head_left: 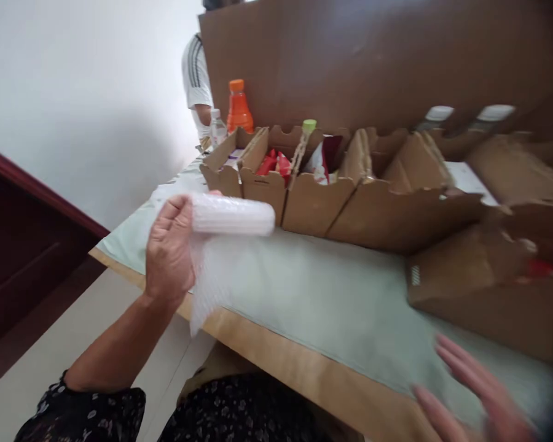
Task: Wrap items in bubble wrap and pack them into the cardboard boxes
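My left hand point(169, 248) is closed around one end of a roll of clear bubble wrap point(235, 216), held above the left part of the table. A loose flap of the wrap hangs down below the roll, past the table's front edge. Low on the right, my right hand point(474, 393) is blurred by motion, its fingers apart and nothing between them. It hovers near the table's front edge, in front of a cardboard box point(465, 270) lying at the right.
Several cardboard bins point(317, 205) stand in a row on the pale green tabletop point(332, 282), holding red and white packets. Behind them are an orange bottle point(239, 110), a clear bottle point(218, 130) and a brown panel point(373, 61). Another person's sleeve point(196, 73) shows beyond.
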A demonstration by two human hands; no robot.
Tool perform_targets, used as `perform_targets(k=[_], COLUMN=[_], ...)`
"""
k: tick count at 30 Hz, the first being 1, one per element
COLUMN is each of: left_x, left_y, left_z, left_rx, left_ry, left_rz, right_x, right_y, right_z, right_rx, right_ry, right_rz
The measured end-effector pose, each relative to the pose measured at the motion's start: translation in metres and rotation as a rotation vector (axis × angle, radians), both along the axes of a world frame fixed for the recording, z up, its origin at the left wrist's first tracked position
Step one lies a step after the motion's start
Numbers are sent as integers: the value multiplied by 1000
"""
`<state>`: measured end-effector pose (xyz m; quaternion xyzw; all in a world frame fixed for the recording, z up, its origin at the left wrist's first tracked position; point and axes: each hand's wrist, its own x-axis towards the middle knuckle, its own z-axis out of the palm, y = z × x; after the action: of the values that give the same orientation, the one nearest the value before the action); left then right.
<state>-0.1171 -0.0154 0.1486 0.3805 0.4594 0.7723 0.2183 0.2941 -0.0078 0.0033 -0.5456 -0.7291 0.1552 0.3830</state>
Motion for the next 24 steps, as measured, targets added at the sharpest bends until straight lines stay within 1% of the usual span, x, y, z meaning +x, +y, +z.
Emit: perform_targets(k=[1, 2, 3, 4, 5, 6, 7, 8, 9, 10, 12, 13, 14, 15, 16, 18, 20, 22, 24], left_x=[21, 40, 57, 72, 83, 91, 95, 95, 92, 88, 79, 76, 76, 79, 84, 100, 118, 133, 143], left_y=[0, 1, 2, 3, 4, 5, 5, 3, 1, -2, -10, -13, -15, -15, -13, -3, 11, 23, 32], left_z=[-5, -12, -21, -31, -42, -54, -67, -79, -90, -99, -111, -113, -112, -109, -104, -91, -75, -61, -54], left_rx=[-78, -148, -210, -263, -309, -352, -385, -409, -422, -425, -407, -397, -388, -377, -359, -295, -195, -98, -80], left_ry=[-114, -225, -321, -397, -448, -476, -483, -476, -453, -405, -207, -50, 139, 346, 551, 903, 1149, 1300, 1386], left_rz=[-122, -233, -330, -407, -459, -488, -488, -454, -387, -293, -111, -68, -73, -124, -209, -425, -669, -926, -1128], right_x=[-17, -36, -56, -75, -91, -103, -110, -113, -111, -104, -85, -75, -65, -58, -52, -45, -40, -35, -27], right_y=[-4, -7, -8, -7, -6, -5, -4, -3, -2, 0, 7, 13, 19, 26, 31, 38, 39, 34, 27], right_z=[8, 17, 25, 31, 36, 38, 39, 39, 37, 36, 36, 37, 39, 42, 47, 60, 77, 94, 108], right_rx=[-106, -188, -238, -314, -420, -563, -701, -814, -885, -907, -857, -818, -778, -739, -703, -631, -564, -498, -455], right_ry=[59, 148, 303, 461, 600, 693, 766, 810, 826, 813, 684, 577, 457, 337, 226, 46, -111, -260, -379], right_rz=[45, 124, 230, 347, 427, 468, 481, 463, 426, 384, 359, 382, 414, 453, 497, 584, 671, 720, 726])
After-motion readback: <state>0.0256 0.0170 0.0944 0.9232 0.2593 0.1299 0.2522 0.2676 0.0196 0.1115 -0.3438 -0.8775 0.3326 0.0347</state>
